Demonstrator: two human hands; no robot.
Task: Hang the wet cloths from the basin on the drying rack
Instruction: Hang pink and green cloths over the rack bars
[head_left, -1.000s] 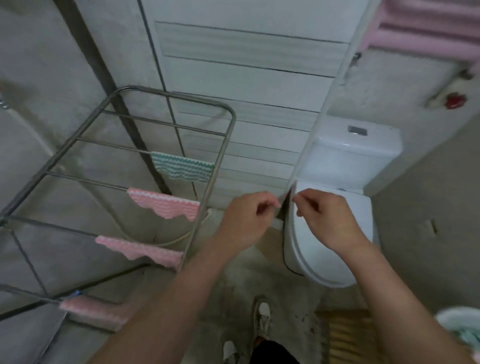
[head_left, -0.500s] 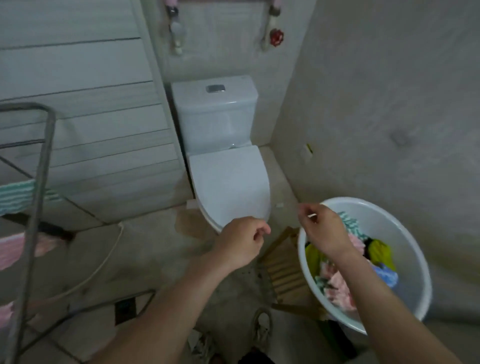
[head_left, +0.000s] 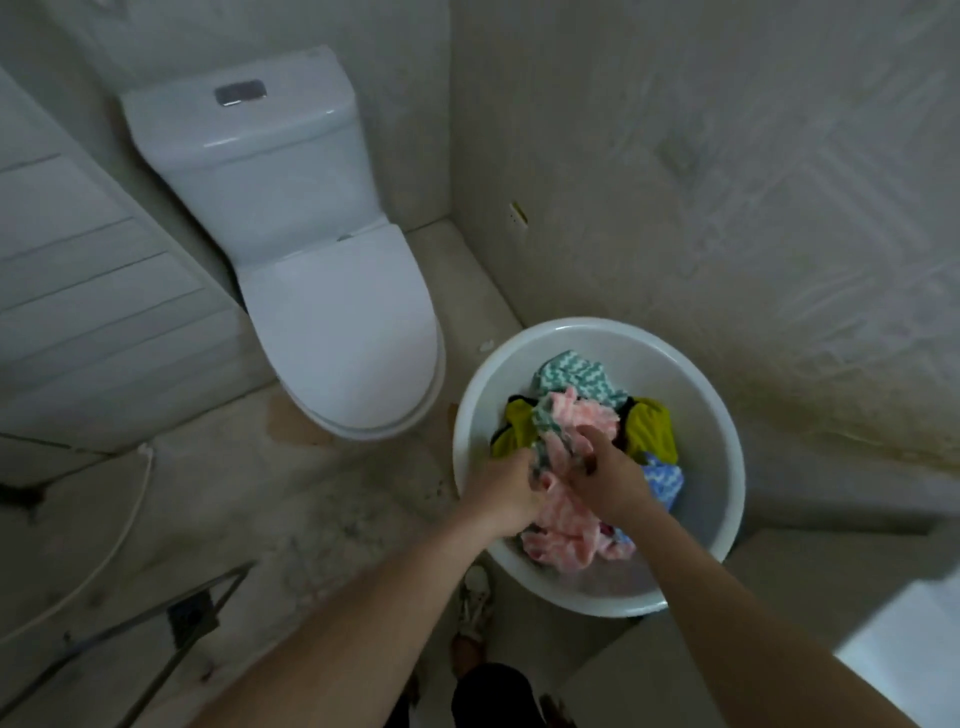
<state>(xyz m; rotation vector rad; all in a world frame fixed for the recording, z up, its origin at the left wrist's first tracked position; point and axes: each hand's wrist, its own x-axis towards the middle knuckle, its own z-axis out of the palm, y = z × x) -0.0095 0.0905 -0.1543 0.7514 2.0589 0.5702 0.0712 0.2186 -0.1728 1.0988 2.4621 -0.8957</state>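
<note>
Head view: rack (head_left: 205, 621) leg low left, toilet (head_left: 322, 291) mid, basin (head_left: 706, 467) right, on the floor.
Risk: pink cloth (head_left: 566, 535) lies bunched with teal cloth (head_left: 576, 376). A quick pull could drag both out, or drop one on the dirty floor. Wet fabric may also slip.
Left hand (head_left: 501, 493): fingers curled into the pink cloth's left side, gripping.
Right hand (head_left: 608, 483): fingers curled over the same cloth, pinching its top.
Cloths: all in the basin, none lifted clear.

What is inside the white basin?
In the basin lie a pink cloth, a teal cloth, a yellow-green cloth and a blue cloth. The left hand and right hand grip the pink cloth. What lies beneath the heap is covered.
</note>
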